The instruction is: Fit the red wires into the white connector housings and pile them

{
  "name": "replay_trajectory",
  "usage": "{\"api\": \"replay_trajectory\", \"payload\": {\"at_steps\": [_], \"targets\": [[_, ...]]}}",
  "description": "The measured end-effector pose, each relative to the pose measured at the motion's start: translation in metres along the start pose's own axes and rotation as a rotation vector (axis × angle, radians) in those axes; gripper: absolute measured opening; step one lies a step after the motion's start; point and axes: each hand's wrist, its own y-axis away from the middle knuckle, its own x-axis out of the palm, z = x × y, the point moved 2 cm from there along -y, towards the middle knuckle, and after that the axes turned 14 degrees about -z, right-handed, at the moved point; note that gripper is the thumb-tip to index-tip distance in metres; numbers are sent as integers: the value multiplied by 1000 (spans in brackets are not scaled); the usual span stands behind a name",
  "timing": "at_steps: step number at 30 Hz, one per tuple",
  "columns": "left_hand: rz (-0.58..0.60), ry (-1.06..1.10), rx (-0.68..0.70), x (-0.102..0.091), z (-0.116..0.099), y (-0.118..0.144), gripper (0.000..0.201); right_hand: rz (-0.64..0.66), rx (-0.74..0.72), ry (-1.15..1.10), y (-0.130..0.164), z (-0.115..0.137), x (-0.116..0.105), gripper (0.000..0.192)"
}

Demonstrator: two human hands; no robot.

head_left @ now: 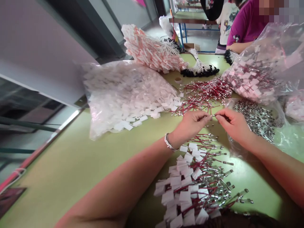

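My left hand (194, 123) is closed in a pinch on a short red wire with a metal end. Facing it, my right hand (234, 123) pinches a tiny part at that metal end; the fingertips hide its kind. Below my hands lies a pile of red wires with white tags (185, 180), their silvery ends pointing right. Just beyond my fingers is a heap of loose red wires (209, 91). Small metal parts (256, 118) spill from an open plastic bag beside my right hand.
A large clear bag of white pieces (133, 91) stands left. Behind it lie bundled white-and-orange pieces (152, 50), a tape roll (178, 80) and white wires with black ends (199, 68). Another bag (256, 69) holds tagged wires at right. A person in a purple shirt (247, 23) sits across.
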Motion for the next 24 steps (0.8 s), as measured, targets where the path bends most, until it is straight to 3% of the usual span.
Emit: {"api": "replay_trajectory", "payload": {"at_steps": [4, 7, 10, 13, 17, 21, 24], "targets": [[6, -80, 88, 1, 4, 3, 21, 113, -18, 9, -2, 3, 0, 13], [14, -312, 301, -2, 1, 7, 23, 203, 111, -13, -2, 7, -3, 13], [108, -542, 517, -4, -2, 10, 26, 293, 260, -31, 0, 10, -3, 18], [200, -596, 581, -6, -1, 9, 27, 351, 323, -32, 4, 7, 1, 20], [203, -411, 517, -9, -1, 3, 25, 319, 179, 108, 8, 2, 8, 16], [-113, -93, 210, -19, -4, -2, 27, 393, -95, 218, 5, 1, 5, 14], [-217, -35, 41, -22, -4, -3, 27, 319, -119, 305, -13, -14, -13, 22]]}}
